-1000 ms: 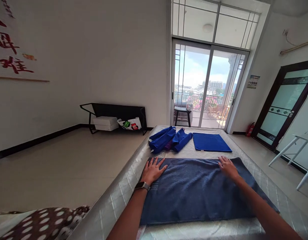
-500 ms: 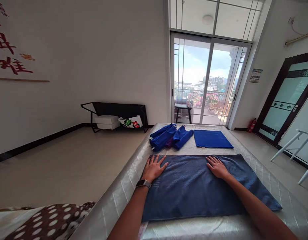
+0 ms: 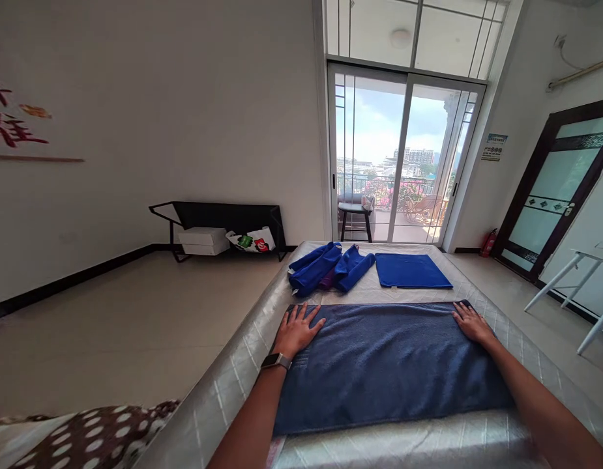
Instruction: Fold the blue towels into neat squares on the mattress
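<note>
A dark blue-grey towel (image 3: 379,365) lies spread across the mattress (image 3: 223,391) in front of me, with soft wrinkles along its far side. My left hand (image 3: 297,330) rests flat on its far left corner, fingers spread; a watch is on that wrist. Flat on the far right corner lies my right hand (image 3: 472,321), its fingers stretched out. Beyond the towel, several bright blue rolled cloths (image 3: 315,268) sit in a loose heap. Beside them to the right is a flat, folded blue cloth (image 3: 412,270).
A brown blanket with white dots (image 3: 100,433) lies at the lower left. By the wall, a black bench (image 3: 227,215) has white boxes (image 3: 202,241) and a bag (image 3: 252,240) beneath it. Sliding glass doors (image 3: 369,150) stand behind the mattress; a white-legged table (image 3: 570,280) is at right.
My right hand has slid right over the towel to its far right corner. My left hand stays on the left corner. The view has shifted slightly.
</note>
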Demonstrator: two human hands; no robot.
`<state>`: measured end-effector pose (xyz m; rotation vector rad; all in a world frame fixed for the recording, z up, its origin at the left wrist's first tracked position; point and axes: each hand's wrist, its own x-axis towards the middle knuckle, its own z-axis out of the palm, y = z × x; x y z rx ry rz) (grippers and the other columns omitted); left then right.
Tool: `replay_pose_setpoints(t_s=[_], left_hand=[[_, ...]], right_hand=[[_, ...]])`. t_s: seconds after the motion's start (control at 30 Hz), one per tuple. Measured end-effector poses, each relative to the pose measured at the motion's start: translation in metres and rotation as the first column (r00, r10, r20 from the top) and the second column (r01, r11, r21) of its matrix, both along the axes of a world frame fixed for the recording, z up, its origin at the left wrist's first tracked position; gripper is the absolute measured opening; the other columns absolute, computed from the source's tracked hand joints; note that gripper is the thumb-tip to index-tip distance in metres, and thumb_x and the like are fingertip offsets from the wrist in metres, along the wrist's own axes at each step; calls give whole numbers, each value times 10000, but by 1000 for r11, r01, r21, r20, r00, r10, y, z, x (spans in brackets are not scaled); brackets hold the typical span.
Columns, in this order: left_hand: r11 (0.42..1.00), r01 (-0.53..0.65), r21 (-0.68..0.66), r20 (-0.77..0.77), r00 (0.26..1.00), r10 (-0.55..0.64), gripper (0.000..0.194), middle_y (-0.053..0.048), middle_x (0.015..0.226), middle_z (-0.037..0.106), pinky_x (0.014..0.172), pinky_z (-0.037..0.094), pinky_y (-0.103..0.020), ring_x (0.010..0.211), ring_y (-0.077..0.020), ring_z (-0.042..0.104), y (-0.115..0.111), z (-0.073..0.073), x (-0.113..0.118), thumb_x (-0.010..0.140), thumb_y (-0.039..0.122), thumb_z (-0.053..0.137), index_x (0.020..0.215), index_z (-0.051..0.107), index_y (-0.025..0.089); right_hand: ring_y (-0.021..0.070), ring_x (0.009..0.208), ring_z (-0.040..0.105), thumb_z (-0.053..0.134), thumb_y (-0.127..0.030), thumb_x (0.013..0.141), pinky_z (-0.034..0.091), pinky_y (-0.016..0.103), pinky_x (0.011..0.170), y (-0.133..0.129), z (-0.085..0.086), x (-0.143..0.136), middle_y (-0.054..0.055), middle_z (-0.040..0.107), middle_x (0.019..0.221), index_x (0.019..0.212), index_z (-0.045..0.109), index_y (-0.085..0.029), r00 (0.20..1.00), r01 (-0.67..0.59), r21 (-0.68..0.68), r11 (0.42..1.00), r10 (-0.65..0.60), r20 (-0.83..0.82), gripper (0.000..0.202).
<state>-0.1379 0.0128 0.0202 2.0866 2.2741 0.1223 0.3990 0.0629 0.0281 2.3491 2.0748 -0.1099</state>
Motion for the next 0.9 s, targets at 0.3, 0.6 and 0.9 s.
replay_pose_setpoints(t_s=[0.3,0.6,0.9], left_hand=[[1000,4,5,2,1000,-4,694,-52,1680,273,1241,142,-525,1548,-325,225,1,0,0,977,680,271,1589,307,352],[999,10,33,5,1000,-10,701,-49,1678,281,1238,151,-530,1542,-337,238,4,-8,-4,970,689,280,1584,323,353],[1000,9,12,11,1000,-9,704,-54,1679,274,1239,147,-537,1548,-341,215,3,-4,-4,974,682,274,1589,314,340]], right_hand=[[265,1545,224,217,-351,1028,178,506,1250,-13,26,-30,101,270,1674,1599,323,-159,995,70,40,997,-72,68,611],[207,1556,171,168,-588,1034,146,420,1258,-53,8,-170,34,261,1677,1622,253,-242,871,-475,53,878,478,-115,688],[189,1560,148,182,-528,1033,123,413,1265,-49,9,-120,31,228,1684,1623,244,-194,950,-307,-3,952,307,-61,681]])
